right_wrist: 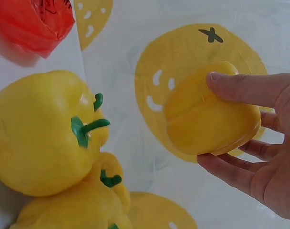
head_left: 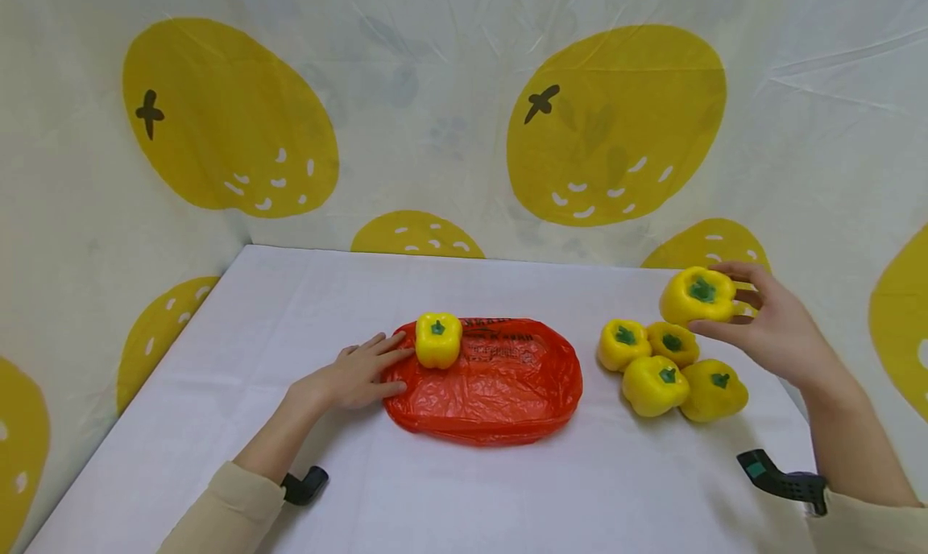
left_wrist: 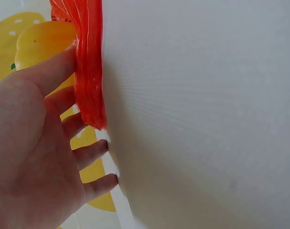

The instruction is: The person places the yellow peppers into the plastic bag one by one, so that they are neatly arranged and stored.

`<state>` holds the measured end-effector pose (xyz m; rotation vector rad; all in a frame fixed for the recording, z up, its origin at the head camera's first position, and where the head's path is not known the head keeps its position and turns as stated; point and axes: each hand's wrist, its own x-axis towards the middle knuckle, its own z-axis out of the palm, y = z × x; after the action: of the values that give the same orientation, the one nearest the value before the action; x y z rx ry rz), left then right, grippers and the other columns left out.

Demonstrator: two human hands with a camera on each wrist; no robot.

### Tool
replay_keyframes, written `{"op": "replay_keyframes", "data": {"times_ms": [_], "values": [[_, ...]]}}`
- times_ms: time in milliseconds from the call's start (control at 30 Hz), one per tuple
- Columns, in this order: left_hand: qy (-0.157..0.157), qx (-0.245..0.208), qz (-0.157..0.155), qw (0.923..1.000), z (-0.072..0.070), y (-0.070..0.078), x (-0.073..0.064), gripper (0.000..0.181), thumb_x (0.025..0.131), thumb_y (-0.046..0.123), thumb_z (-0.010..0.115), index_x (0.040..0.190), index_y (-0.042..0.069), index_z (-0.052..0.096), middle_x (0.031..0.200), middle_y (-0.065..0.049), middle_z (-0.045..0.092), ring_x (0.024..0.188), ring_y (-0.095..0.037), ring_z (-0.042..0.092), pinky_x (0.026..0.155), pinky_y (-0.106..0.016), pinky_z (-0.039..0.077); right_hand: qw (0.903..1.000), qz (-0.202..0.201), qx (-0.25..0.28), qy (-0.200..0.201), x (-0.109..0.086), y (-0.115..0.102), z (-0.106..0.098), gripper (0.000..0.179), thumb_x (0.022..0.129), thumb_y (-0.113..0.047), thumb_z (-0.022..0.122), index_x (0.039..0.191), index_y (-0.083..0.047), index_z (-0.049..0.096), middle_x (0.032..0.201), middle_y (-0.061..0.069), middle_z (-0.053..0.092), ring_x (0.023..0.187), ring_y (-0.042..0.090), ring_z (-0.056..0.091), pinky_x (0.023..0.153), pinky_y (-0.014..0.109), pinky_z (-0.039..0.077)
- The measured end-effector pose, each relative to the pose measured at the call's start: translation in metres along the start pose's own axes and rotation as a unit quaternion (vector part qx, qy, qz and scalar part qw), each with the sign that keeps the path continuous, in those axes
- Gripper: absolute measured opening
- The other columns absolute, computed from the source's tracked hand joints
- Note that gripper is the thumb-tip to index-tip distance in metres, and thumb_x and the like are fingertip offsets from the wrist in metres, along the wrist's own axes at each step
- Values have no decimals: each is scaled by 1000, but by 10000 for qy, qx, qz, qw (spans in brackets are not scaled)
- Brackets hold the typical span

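Note:
My right hand [head_left: 783, 328] grips a yellow bell pepper [head_left: 698, 295] above a cluster of several more. In the right wrist view, thumb and fingers hold this pepper [right_wrist: 212, 112] from either side. Over at the left, my left hand [head_left: 360, 373] rests with spread fingers on the left edge of a red plastic bag [head_left: 507, 377] lying on the table. One yellow pepper [head_left: 438, 341] sits on the bag near those fingertips. The left wrist view shows the fingers along the bag's crumpled edge [left_wrist: 90, 71], with a pepper [left_wrist: 45, 40] partly hidden behind the thumb.
Grouped right of the bag are several yellow peppers [head_left: 654, 386], some touching. A white cloth covers the table [head_left: 435, 489]. Behind and at the sides hangs a curtain [head_left: 435, 95] with large yellow fruit prints.

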<state>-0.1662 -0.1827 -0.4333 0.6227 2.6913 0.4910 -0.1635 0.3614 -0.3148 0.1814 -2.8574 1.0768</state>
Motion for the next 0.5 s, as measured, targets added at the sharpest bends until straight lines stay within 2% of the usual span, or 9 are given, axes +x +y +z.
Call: {"op": "replay_keyframes", "data": {"times_ms": [267,500], "values": [[-3,-10,-10,10000,1,0,0,70,99,49,62,159,18,42,168,-12,25,153,-44,17,114,-73,19,9998,-137,86,-106,-1,-13,7,88,88,-31,85,155,-8,32,149,18,42,125,45,45,74,3,43],[10,-23,-1,10000,1,0,0,70,99,48,62,159,18,42,168,-12,26,152,-44,17,114,-73,19,9978,-566,200,-282,1,-19,16,82,87,-17,86,152,-5,37,148,19,43,125,46,46,78,4,44]]}}
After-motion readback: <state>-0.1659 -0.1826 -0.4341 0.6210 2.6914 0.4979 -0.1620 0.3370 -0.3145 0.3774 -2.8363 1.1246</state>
